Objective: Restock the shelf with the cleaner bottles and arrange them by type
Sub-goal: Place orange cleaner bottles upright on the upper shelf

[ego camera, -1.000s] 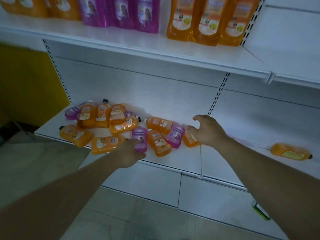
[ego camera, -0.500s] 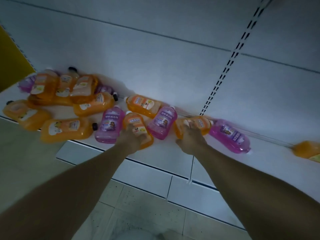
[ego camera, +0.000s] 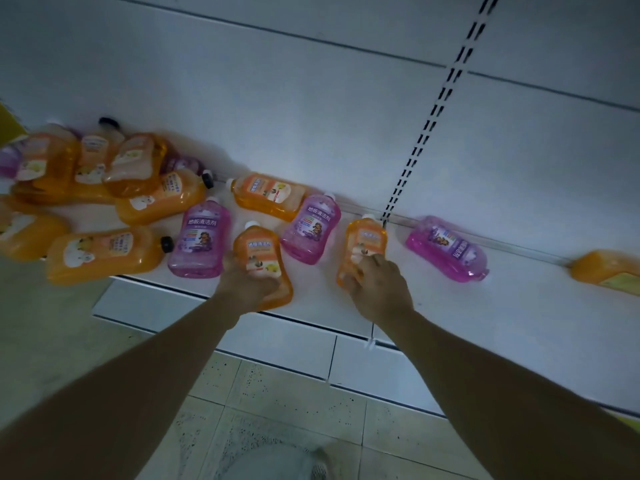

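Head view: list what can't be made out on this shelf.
- Pile at left: blurred, bottles overlap; count and labels unclear.
- Far-right orange bottle: cut off by the frame edge.
- Left hand and right hand: each covers the base of its orange bottle.
- Small label print: too small.

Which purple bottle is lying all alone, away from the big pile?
The purple bottle to the right of both hands, past the right hand. It lies by the back wall, touching no other bottle; the other purple ones sit among orange bottles on the left.
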